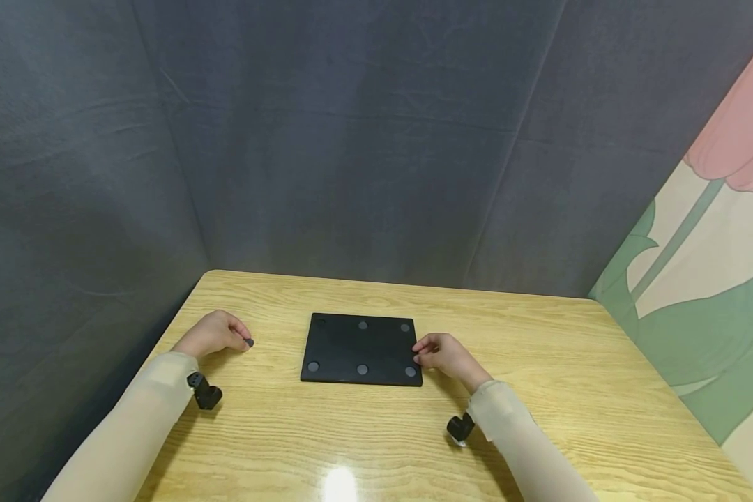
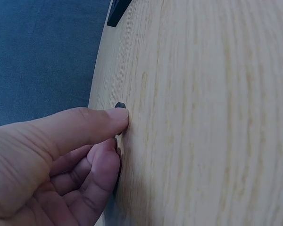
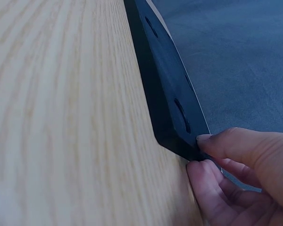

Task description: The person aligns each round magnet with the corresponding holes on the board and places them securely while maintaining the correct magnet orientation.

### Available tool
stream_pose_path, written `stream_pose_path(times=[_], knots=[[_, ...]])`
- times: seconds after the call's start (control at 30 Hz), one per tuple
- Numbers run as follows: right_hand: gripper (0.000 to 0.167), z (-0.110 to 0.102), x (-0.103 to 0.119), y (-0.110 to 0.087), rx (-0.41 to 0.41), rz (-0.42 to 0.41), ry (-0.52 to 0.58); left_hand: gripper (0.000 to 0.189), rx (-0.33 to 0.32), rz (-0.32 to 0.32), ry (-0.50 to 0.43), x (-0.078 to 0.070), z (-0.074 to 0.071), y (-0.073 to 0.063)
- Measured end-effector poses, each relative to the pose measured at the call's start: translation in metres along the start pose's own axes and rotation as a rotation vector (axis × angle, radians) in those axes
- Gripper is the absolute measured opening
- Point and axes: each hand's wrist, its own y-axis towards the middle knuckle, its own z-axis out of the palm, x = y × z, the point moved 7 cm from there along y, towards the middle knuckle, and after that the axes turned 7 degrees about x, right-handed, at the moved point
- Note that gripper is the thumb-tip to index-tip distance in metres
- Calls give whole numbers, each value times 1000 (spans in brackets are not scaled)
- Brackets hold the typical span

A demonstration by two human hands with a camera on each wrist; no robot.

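Observation:
A flat black board (image 1: pixel 358 348) lies on the table, with several round grey discs (image 1: pixel 362 369) on its upper face. At its far left corner a fainter, darker round spot shows instead of grey. Left of the board, my left hand (image 1: pixel 218 333) pinches a small dark disc (image 2: pixel 120 105) between thumb and fingers, close to the tabletop; the thumb hides most of the disc. My right hand (image 1: pixel 447 357) grips the board's right edge, its thumb (image 3: pixel 221 141) on the top face and its curled fingers against the side.
The wooden table (image 1: pixel 276 446) ends at a dark blue-grey cloth (image 1: pixel 351 153) behind and to the left. A wall with a painted pink flower and green leaves (image 1: pixel 715 307) borders the right. Both wrists carry small black cameras (image 1: pixel 208 396).

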Motion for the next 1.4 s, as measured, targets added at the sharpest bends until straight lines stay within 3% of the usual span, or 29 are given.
stream_pose_path(times=[0.43, 0.63, 1.0, 1.4], knots=[[17, 0, 0, 2, -5, 13, -12, 14, -7, 2, 1, 1, -1, 0], [16, 0, 1, 2, -6, 16, -13, 17, -3, 10, 11, -5, 1, 1], [17, -1, 2, 0, -4, 4, -8, 14, 0, 37, 19, -30, -3, 11], [18, 0, 3, -3, 9, -8, 7, 14, -5, 99, -31, -69, -6, 15]])
